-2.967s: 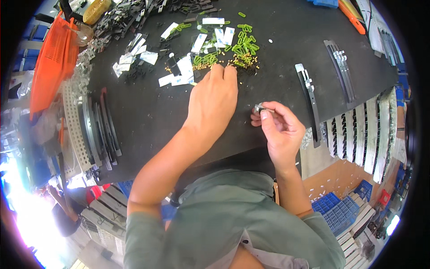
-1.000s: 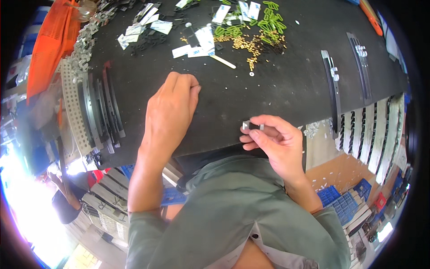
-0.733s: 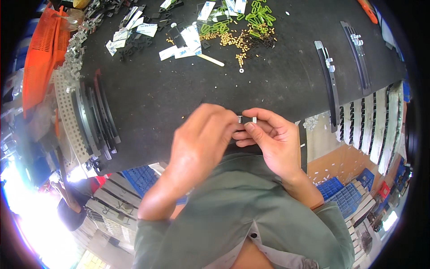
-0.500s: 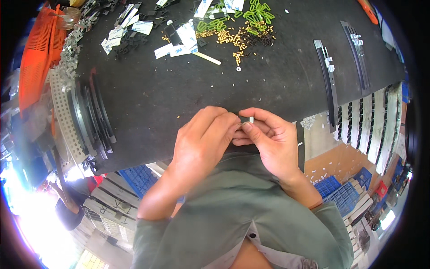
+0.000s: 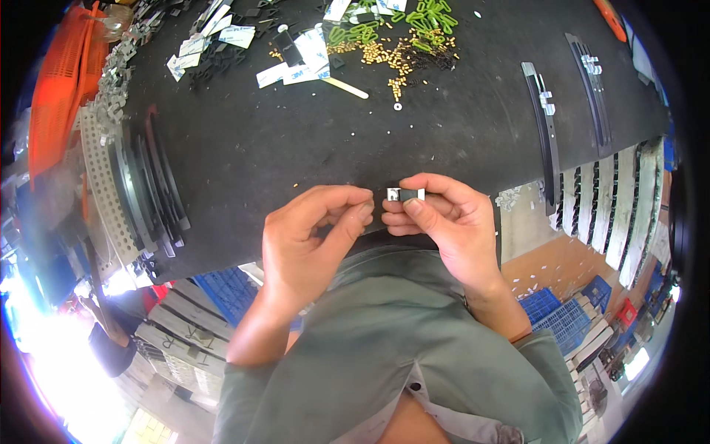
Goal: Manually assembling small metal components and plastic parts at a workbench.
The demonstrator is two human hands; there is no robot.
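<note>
Pinching a small black-and-silver bracket (image 5: pixel 409 195) between thumb and forefinger, the right hand (image 5: pixel 462 237) is just right of the frame's centre. Beside it, apart from the bracket, the left hand (image 5: pixel 299 237) has its thumb and index fingertips close together; whether they grip anything tiny, I cannot tell. At the upper middle, brass-coloured cylinders (image 5: pixel 377 55), green oval loops (image 5: pixel 429 22) and a white washer (image 5: pixel 397 107) lie on the black surface (image 5: pixel 244 163). Dark rails (image 5: pixel 549 148) with silver clips (image 5: pixel 546 103) lie at the upper right
</note>
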